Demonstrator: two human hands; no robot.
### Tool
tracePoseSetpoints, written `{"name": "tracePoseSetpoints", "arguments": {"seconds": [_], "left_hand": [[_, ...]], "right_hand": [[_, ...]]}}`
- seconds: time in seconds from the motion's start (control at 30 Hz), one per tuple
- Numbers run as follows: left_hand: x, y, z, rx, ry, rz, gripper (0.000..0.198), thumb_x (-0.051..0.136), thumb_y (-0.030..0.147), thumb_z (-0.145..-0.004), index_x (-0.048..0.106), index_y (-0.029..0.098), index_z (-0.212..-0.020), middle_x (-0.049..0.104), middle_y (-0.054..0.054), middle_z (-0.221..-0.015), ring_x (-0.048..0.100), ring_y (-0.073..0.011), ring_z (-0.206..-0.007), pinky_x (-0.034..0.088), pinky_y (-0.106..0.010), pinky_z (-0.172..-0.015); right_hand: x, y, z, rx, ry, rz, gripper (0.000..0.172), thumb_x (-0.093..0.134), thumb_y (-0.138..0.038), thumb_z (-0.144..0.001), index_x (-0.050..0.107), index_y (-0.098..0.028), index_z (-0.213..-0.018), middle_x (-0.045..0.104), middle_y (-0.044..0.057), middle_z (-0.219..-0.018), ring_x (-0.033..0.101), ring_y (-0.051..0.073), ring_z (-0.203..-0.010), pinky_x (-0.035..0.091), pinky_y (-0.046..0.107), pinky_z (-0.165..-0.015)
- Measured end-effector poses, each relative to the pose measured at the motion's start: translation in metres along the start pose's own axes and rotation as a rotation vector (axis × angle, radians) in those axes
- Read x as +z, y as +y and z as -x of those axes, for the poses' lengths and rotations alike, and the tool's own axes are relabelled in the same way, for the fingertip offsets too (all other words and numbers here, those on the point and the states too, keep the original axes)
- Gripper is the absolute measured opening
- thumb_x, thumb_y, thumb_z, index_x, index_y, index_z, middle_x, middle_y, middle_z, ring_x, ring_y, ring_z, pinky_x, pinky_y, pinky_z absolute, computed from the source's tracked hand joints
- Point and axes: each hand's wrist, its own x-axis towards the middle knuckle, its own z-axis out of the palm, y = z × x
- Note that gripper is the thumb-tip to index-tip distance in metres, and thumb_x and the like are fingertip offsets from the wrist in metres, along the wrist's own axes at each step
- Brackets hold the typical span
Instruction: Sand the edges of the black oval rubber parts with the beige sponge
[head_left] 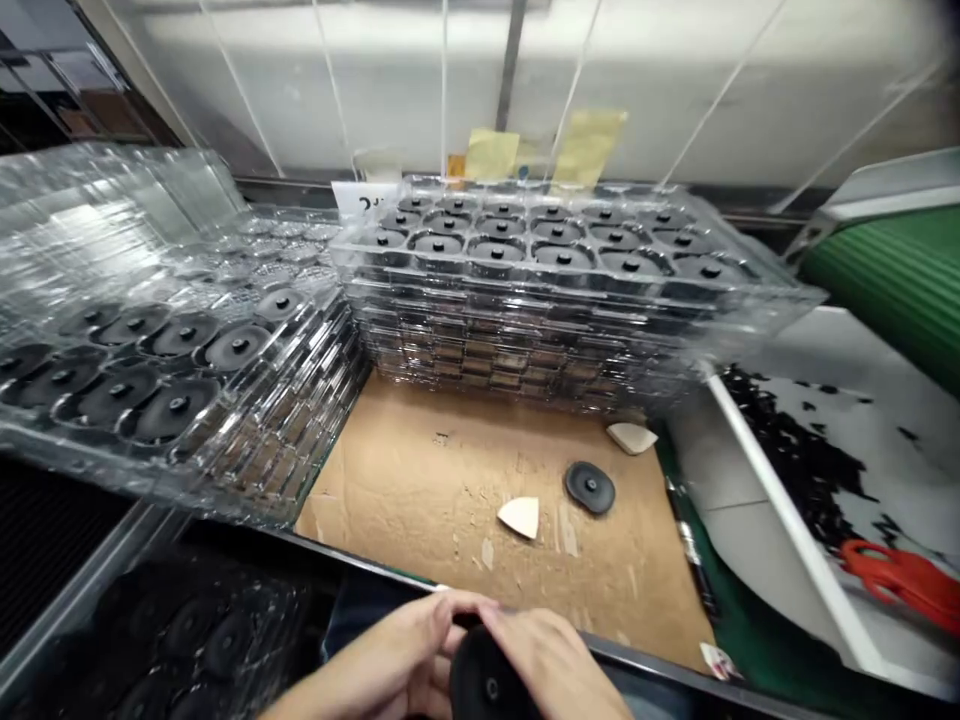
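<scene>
— What do you have hold of?

— A black round disc (486, 688) with a small hub at its centre; my left hand (394, 660) and my right hand (551, 655) are both closed on it, fingers curled over its upper edge; it sits low at the near edge of the bench, between my palms, just in front of the brown cardboard sheet (450, 480).

— And on the sheet?

— A second black disc (590, 487) lies flat towards the right; a cream wedge-shaped piece (520, 516) lies near it, not touching; another cream wedge (631, 437) rests at the foot of the stack behind.

— Which stack?

— The stack of clear plastic trays (555, 330) behind the sheet; its top tray is filled with black discs in round pockets; a tilted stack of the same clear trays (247, 420) stands to my left, also carrying discs; an orange-red tool (900, 578) lies on the white surface at the far right, too blurred to name.
</scene>
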Motion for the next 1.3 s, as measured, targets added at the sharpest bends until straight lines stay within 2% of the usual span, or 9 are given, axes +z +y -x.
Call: {"name": "tracePoseSetpoints", "arguments": {"seconds": [0.17, 0.3, 0.5, 0.6, 0.73, 0.83, 1.03, 1.17, 1.3], "left_hand": [[-0.012, 0.012, -0.02, -0.273, -0.182, 0.101, 0.057, 0.071, 0.047, -0.056, 0.063, 0.015, -0.103, 0.07, -0.008, -0.089, 0.063, -0.0175, -0.081, 0.045, -0.02, -0.063], [-0.019, 0.011, -0.026, -0.29, -0.204, 0.23, 0.058, 0.074, 0.046, -0.05, 0.065, 0.013, -0.096, 0.07, -0.009, -0.084, 0.063, -0.0217, -0.086, 0.044, -0.029, -0.079], [-0.022, 0.011, -0.028, -0.024, -0.078, 0.45, 0.05, 0.071, 0.039, -0.063, 0.056, 0.024, -0.109, 0.067, -0.005, -0.098, 0.062, -0.0252, -0.096, 0.042, -0.043, -0.087], [-0.021, 0.017, -0.032, 0.219, 0.07, 0.543, 0.04, 0.068, 0.026, -0.07, 0.056, 0.026, -0.108, 0.069, -0.003, -0.092, 0.064, -0.0234, -0.093, 0.045, -0.039, -0.084], [-0.021, 0.028, -0.04, 0.377, 0.289, 0.49, 0.041, 0.065, 0.024, -0.073, 0.052, 0.023, -0.113, 0.064, -0.008, -0.109, 0.063, -0.0217, -0.093, 0.048, -0.036, -0.081], [-0.021, 0.034, -0.044, 0.375, 0.334, 0.448, 0.038, 0.061, 0.024, -0.076, 0.052, 0.02, -0.113, 0.063, -0.01, -0.11, 0.063, -0.0217, -0.092, 0.048, -0.036, -0.081], [-0.016, 0.031, -0.051, 0.288, 0.305, 0.377, 0.034, 0.051, 0.028, -0.083, 0.051, 0.018, -0.115, 0.059, -0.013, -0.119, 0.059, -0.024, -0.101, 0.044, -0.037, -0.085], [-0.014, 0.026, -0.053, 0.227, 0.364, 0.363, 0.031, 0.048, 0.028, -0.084, 0.054, 0.017, -0.113, 0.058, -0.013, -0.122, 0.058, -0.0238, -0.103, 0.042, -0.038, -0.09], [-0.013, 0.023, -0.055, 0.223, 0.404, 0.363, 0.031, 0.05, 0.028, -0.083, 0.055, 0.016, -0.112, 0.059, -0.014, -0.12, 0.057, -0.0254, -0.106, 0.036, -0.042, -0.097]], "right_hand": [[0.0, 0.013, -0.022, -0.118, -0.063, -0.168, 0.054, 0.023, -0.044, -0.093, 0.008, -0.027, -0.142, 0.062, 0.005, -0.115, 0.062, 0.018, -0.098, 0.047, 0.03, -0.088], [-0.003, 0.027, -0.033, -0.188, -0.142, -0.162, 0.056, 0.028, -0.044, -0.093, 0.01, -0.024, -0.142, 0.059, 0.005, -0.12, 0.058, 0.019, -0.105, 0.046, 0.032, -0.091], [-0.013, 0.054, -0.031, 0.149, -0.045, 0.186, 0.054, 0.045, -0.042, -0.086, 0.03, -0.025, -0.136, 0.052, 0.012, -0.124, 0.058, 0.028, -0.104, 0.055, 0.038, -0.075], [-0.014, 0.071, -0.027, 0.29, 0.002, 0.217, 0.051, 0.044, -0.037, -0.085, 0.031, -0.029, -0.134, 0.05, 0.012, -0.121, 0.057, 0.029, -0.103, 0.055, 0.041, -0.074], [-0.011, 0.079, -0.029, 0.422, 0.063, 0.151, 0.046, 0.039, -0.038, -0.087, 0.031, -0.035, -0.132, 0.042, 0.01, -0.126, 0.057, 0.03, -0.099, 0.054, 0.045, -0.072], [-0.009, 0.071, -0.039, 0.444, 0.096, 0.042, 0.048, 0.039, -0.038, -0.087, 0.027, -0.035, -0.133, 0.042, 0.011, -0.123, 0.061, 0.026, -0.084, 0.054, 0.043, -0.069], [0.009, 0.049, -0.071, 0.41, -0.039, -0.13, 0.079, 0.056, -0.035, -0.079, 0.004, -0.031, -0.139, 0.038, 0.014, -0.13, 0.06, 0.021, -0.074, 0.052, 0.045, -0.075], [0.024, 0.051, -0.078, 0.576, -0.056, -0.259, 0.075, 0.052, -0.026, -0.081, 0.005, -0.029, -0.14, 0.036, 0.017, -0.133, 0.055, 0.012, -0.052, 0.055, 0.034, -0.056], [0.034, 0.06, -0.077, 0.609, -0.037, -0.202, 0.065, 0.048, -0.027, -0.083, 0.015, -0.027, -0.14, 0.044, 0.013, -0.13, 0.061, 0.025, -0.094, 0.053, 0.042, -0.077]]}}
